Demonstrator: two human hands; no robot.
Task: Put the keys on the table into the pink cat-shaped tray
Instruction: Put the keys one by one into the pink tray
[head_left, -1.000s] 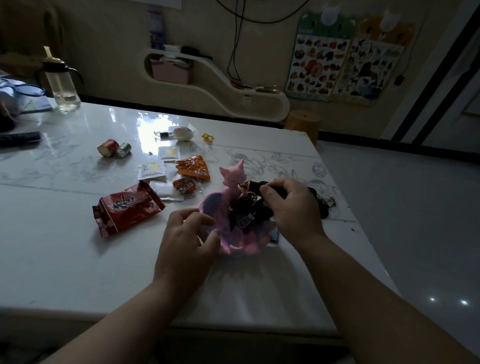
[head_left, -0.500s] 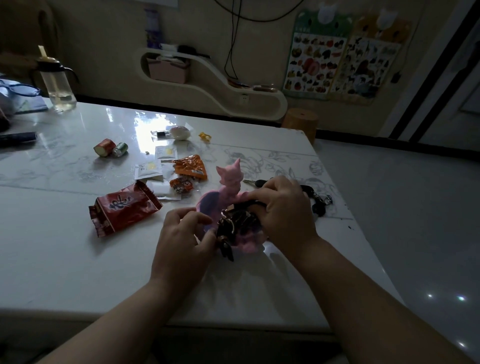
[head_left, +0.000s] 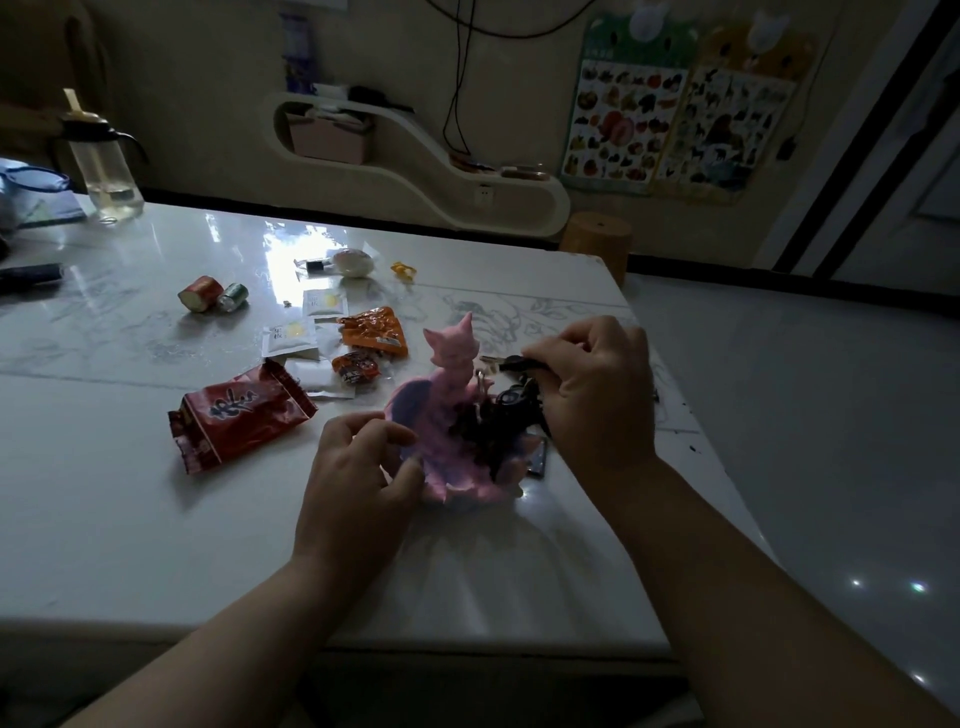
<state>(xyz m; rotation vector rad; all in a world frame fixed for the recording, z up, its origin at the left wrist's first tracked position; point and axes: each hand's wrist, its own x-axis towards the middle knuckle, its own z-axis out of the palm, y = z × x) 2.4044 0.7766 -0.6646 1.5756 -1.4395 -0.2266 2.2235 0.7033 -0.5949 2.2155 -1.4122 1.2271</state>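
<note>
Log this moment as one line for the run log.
step: loading keys | left hand: steadying pink cat-shaped tray | right hand: gripping black-headed key beside the cat figure | key bunch: in tray

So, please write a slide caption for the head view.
Right hand lowers keys into pink cat-shaped tray; left hand steadies it.

You have one pink cat-shaped tray and one dark bunch of keys; the exact key number I cannot tell. You see one red snack bag, two orange packets, two white sachets, two small cans, one water bottle, two wall posters.
</note>
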